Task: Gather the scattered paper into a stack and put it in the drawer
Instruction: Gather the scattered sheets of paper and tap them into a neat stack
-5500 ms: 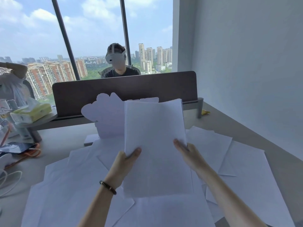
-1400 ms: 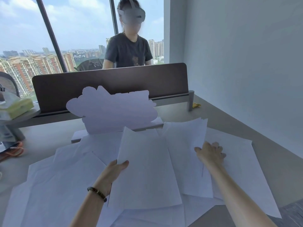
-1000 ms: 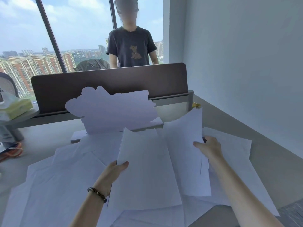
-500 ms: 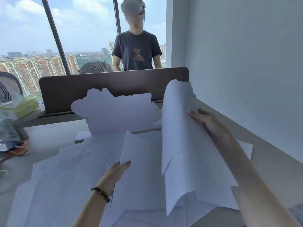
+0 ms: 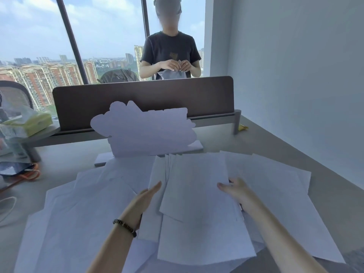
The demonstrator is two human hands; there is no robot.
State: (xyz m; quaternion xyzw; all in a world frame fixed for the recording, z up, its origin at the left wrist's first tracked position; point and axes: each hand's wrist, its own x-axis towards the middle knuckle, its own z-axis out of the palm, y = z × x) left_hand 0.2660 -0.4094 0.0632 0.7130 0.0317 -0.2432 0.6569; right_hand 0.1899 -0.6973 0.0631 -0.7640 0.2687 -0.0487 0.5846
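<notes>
1. Pale grey desktop (image 5: 266, 146) ran out to a dark brown divider panel (image 5: 141, 99), with tall windows and a city skyline beyond it; take the white cloud-shaped card cutout (image 5: 143, 133) standing before that panel as your landmark.
2. Just nearer you than the cutout, a loosely fanned bundle of white paper sheets (image 5: 197, 194) sat between your hands, its far edges splayed, probably because you were squaring it into a stack.
3. Your left hand (image 5: 141, 203) met the bundle's left edge; the thumb lay nearly straight against the paper, and the fingers were hidden, so I could not tell whether they gripped.
4. Your right hand (image 5: 236, 192) held the bundle's right edge, thumb on top, fingers tucked beneath and hidden.
5. More loose white sheets (image 5: 78, 213) lay spread left and right of the bundle, not yet gathered.
6. No drawer showed anywhere.
7. Behind the panel, a person in a dark T-shirt (image 5: 169, 50) handled something pale that was hard to make out.
</notes>
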